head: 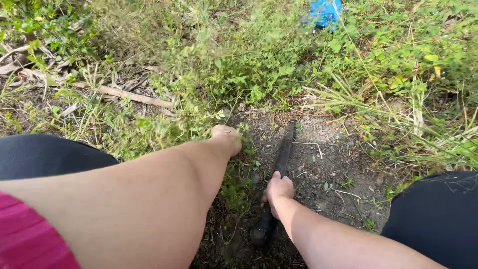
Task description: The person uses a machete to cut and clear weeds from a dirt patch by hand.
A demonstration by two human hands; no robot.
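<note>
A: Where do you stand now?

B: Your left hand (226, 138) is clenched on a clump of weeds (199, 124) at the soil's edge. Your right hand (278, 192) grips the dark long blade tool (284, 154), lying flat on the bare dirt patch (323, 164).

A: So what step is that?

B: Seemingly holding the stems taut. The cut would need the blade low at the roots, clear of your fingers.

Bright daylight, sun strongest at the right of the frame; soft shadow over the lower centre. Upper weeds (209, 55) are motion-blurred; edges bow slightly.
</note>
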